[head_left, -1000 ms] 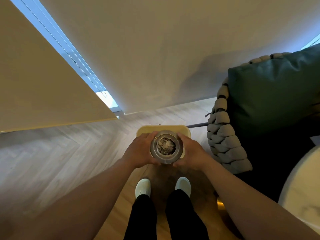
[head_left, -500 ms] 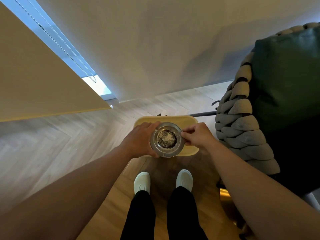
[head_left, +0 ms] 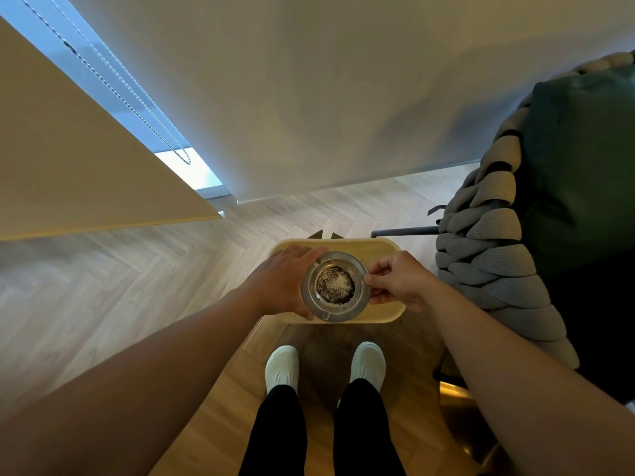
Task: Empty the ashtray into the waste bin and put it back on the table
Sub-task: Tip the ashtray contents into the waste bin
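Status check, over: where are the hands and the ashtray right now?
Left hand and right hand both grip the ashtray. Upright, ash still inside, held over the yellow bin. Nothing between them.

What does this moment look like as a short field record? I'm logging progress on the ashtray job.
ashtray: round, metal, upright, dark ash inside
left hand: grips the ashtray's left rim
right hand: pinches the right rim with fingertips
waste bin: yellow, on the floor directly below the ashtray
emptying: not yet done, ash not tipped
person's stance: white shoes just short of the bin
nearby: woven chair with green cushion to the right
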The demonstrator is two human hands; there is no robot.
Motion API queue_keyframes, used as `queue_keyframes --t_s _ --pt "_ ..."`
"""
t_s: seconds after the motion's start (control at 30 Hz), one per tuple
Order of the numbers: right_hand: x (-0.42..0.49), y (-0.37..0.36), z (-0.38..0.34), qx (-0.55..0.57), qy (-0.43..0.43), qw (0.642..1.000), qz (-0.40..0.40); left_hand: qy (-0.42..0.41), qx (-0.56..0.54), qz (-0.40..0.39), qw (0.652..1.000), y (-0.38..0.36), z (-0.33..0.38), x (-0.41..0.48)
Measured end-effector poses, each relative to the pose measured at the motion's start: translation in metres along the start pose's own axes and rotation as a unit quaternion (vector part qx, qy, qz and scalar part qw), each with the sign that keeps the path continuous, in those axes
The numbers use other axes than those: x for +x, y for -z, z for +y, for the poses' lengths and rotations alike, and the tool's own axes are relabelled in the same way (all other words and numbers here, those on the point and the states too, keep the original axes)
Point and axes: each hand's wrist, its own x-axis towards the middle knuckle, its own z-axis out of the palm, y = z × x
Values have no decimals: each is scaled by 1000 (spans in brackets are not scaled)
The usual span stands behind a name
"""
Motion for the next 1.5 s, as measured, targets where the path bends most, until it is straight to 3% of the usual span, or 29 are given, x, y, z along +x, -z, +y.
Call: queue_keyframes --t_s 0.33,0.6,0.97,1.1,1.2,1.27,1.33,1.5 --pt "3 7 11 -8 8 1000 8 -1 66 75 995 12 -13 -17" --pt "1 9 7 -29 23 999 28 83 121 4 989 3 -33 -30" --pt "2 -1 13 -140 125 970 151 106 155 8 982 -6 -20 -25" --pt "-7 -11 21 -267 272 905 187 110 152 4 982 -5 -19 -25" --pt "-15 -18 31 -377 398 818 174 107 149 4 983 -4 -19 -25" --pt "-18 -22 39 -464 439 749 178 107 149 3 983 -4 -19 -25" --pt "-18 -24 45 -508 461 701 194 108 150 1 983 -4 -19 -25" --pt "-20 -26 50 -516 475 682 207 108 148 -4 983 -3 -18 -26"
